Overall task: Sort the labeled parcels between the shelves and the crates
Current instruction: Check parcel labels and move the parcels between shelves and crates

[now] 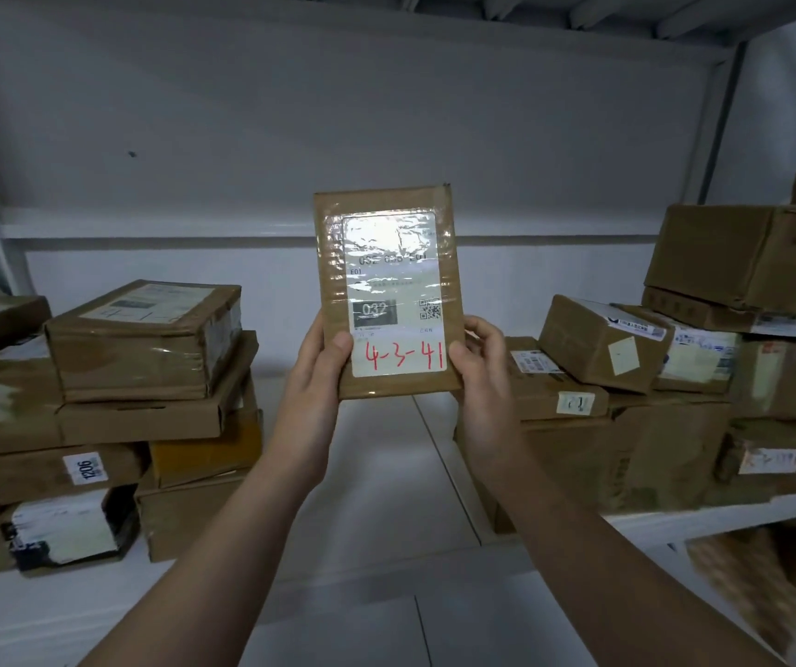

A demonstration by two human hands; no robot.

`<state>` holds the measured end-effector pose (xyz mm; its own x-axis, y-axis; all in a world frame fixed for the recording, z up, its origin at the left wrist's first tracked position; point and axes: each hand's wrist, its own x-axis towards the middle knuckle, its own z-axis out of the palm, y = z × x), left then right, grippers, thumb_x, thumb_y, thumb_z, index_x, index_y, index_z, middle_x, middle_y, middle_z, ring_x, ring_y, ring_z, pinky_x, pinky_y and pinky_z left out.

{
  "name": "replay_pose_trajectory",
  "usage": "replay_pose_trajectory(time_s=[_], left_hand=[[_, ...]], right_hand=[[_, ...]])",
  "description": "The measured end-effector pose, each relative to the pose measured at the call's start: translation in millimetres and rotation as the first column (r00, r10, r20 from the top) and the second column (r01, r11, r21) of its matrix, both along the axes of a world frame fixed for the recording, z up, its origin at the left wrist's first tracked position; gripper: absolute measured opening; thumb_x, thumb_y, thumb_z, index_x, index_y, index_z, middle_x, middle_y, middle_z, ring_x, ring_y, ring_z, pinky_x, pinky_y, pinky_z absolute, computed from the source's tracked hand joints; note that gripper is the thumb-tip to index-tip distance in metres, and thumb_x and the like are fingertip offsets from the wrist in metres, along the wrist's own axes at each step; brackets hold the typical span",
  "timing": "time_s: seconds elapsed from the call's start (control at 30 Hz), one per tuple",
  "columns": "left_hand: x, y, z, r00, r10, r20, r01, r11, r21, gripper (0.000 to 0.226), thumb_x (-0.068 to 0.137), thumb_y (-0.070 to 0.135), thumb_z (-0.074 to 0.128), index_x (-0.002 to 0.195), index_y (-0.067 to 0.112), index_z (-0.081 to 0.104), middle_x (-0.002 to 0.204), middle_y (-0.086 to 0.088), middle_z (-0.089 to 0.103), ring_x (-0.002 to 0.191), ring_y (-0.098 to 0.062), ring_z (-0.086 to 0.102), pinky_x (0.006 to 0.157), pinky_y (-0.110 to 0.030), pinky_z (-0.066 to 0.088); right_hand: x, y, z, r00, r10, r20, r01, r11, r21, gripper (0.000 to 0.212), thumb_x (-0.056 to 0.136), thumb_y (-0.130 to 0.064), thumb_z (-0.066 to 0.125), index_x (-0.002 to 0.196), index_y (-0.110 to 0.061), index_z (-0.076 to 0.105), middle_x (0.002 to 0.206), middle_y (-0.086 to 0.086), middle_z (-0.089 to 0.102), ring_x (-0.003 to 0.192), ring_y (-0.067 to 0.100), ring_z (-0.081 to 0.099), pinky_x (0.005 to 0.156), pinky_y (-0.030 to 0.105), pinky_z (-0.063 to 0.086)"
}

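— Where is the parcel [388, 262]?
— Up in the air, upright, flat face to the camera, over the bare middle of the white shelf [386, 474]. It touches none of the boxes.
— Who has it?
— Both hands. The left grip [321, 373] is clamped on its lower left edge, with the thumb on the front and the fingers hidden behind. The right grip [480, 363] is clamped on the lower right edge the same way, its fingertips curling round the side.
— Any marking?
— A white label [393, 300] under shiny tape covers most of the front. It shows "032" on a dark block, a small square code beside that, and "4-3-41" handwritten in red along the bottom, between the two thumbs.
— What is around it?
— A stack of brown boxes [145, 377] stands on the shelf to the left, one with a "1206" sticker [85, 466], and a yellow box [206, 452] is wedged in low down. Another heap of boxes [675, 377] sits to the right, several tilted, most with white stickers.
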<state>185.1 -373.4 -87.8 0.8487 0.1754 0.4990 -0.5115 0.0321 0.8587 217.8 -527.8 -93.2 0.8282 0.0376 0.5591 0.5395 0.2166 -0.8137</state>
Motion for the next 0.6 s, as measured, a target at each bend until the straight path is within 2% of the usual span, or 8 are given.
replay_pose_trajectory(time_s=[0.07, 0.17, 0.2, 0.27, 0.3, 0.4, 0.5, 0.6], left_hand=[[-8.8, 1.9, -9.3, 0.984, 0.177, -0.002, -0.174, 0.969, 0.173, 0.038, 0.098, 0.051, 0.031, 0.131, 0.039, 0.047, 0.126, 0.016, 0.053, 0.117, -0.002, 0.051, 0.096, -0.024, 0.041], [-23.2, 5.3, -29.6, 0.938, 0.347, -0.002, -0.331, 0.896, 0.297, 0.029, 0.097, 0.046, 0.035, 0.126, 0.045, 0.043, 0.117, 0.023, 0.040, 0.118, -0.010, 0.045, 0.097, -0.030, 0.042], [-27.3, 7.1, -37.5, 0.941, 0.336, -0.027, -0.316, 0.906, 0.282, 0.038, 0.095, 0.046, 0.041, 0.132, 0.043, 0.037, 0.121, 0.022, 0.042, 0.119, -0.010, 0.045, 0.097, -0.031, 0.044], [-36.1, 12.3, -53.9, 0.956, 0.272, -0.111, -0.238, 0.939, 0.250, 0.071, 0.084, 0.046, 0.057, 0.145, 0.034, 0.023, 0.137, 0.011, 0.041, 0.123, -0.008, 0.045, 0.096, -0.030, 0.047], [-39.8, 15.6, -60.9, 0.955, 0.270, -0.122, -0.220, 0.922, 0.320, 0.079, 0.080, 0.042, 0.064, 0.146, 0.030, 0.022, 0.143, 0.007, 0.037, 0.127, -0.009, 0.043, 0.099, -0.032, 0.046], [-45.5, 21.7, -85.7, 0.918, 0.396, -0.017, -0.295, 0.711, 0.639, 0.064, 0.083, 0.018, 0.070, 0.138, 0.028, 0.039, 0.150, 0.000, 0.023, 0.137, -0.018, 0.030, 0.109, -0.037, 0.037], [-51.3, 22.5, -102.2, 0.861, 0.501, 0.090, -0.411, 0.580, 0.704, 0.050, 0.087, 0.010, 0.065, 0.132, 0.025, 0.049, 0.146, -0.003, 0.025, 0.129, -0.018, 0.037, 0.101, -0.025, 0.036], [-52.6, 30.1, -112.8, 0.830, 0.535, 0.156, -0.446, 0.471, 0.761, 0.045, 0.088, 0.013, 0.064, 0.131, 0.018, 0.053, 0.139, -0.009, 0.035, 0.119, -0.022, 0.047, 0.092, -0.022, 0.040]], right_hand=[[1.2, 1.1, -8.1, 0.999, -0.012, -0.035, 0.009, 0.997, -0.071, 0.041, 0.084, -0.044, 0.050, 0.125, -0.045, 0.046, 0.119, -0.012, 0.061, 0.105, 0.004, 0.062, 0.088, 0.027, 0.051], [-1.7, 7.9, -28.4, 0.994, 0.032, -0.108, -0.049, 0.987, -0.155, 0.041, 0.093, -0.042, 0.048, 0.132, -0.046, 0.040, 0.119, -0.013, 0.061, 0.100, -0.004, 0.062, 0.079, 0.016, 0.052], [-4.5, 11.2, -36.1, 0.991, 0.018, -0.129, -0.043, 0.980, -0.194, 0.036, 0.097, -0.040, 0.046, 0.132, -0.044, 0.041, 0.116, -0.018, 0.062, 0.096, -0.010, 0.061, 0.075, 0.010, 0.050], [-8.9, 16.6, -52.3, 0.991, -0.068, -0.117, 0.032, 0.957, -0.289, 0.026, 0.101, -0.035, 0.039, 0.126, -0.038, 0.047, 0.095, -0.037, 0.059, 0.085, -0.028, 0.051, 0.063, -0.005, 0.038], [-9.9, 18.9, -60.2, 0.987, -0.116, -0.116, 0.071, 0.939, -0.336, 0.024, 0.102, -0.034, 0.036, 0.123, -0.035, 0.049, 0.086, -0.039, 0.054, 0.078, -0.033, 0.046, 0.058, -0.006, 0.036], [-13.3, 26.5, -78.9, 0.954, -0.178, -0.242, 0.066, 0.911, -0.407, 0.027, 0.100, -0.046, 0.032, 0.122, -0.035, 0.046, 0.088, -0.028, 0.052, 0.074, -0.024, 0.049, 0.053, 0.004, 0.035], [-17.9, 34.8, -96.0, 0.956, -0.070, -0.285, -0.024, 0.949, -0.315, 0.027, 0.097, -0.047, 0.041, 0.123, -0.041, 0.035, 0.101, -0.024, 0.054, 0.081, -0.022, 0.054, 0.057, 0.005, 0.043], [-24.5, 43.6, -115.8, 0.984, -0.008, -0.180, -0.055, 0.938, -0.341, 0.046, 0.093, -0.036, 0.055, 0.133, -0.036, 0.032, 0.125, -0.010, 0.052, 0.109, -0.004, 0.054, 0.080, 0.013, 0.051]])
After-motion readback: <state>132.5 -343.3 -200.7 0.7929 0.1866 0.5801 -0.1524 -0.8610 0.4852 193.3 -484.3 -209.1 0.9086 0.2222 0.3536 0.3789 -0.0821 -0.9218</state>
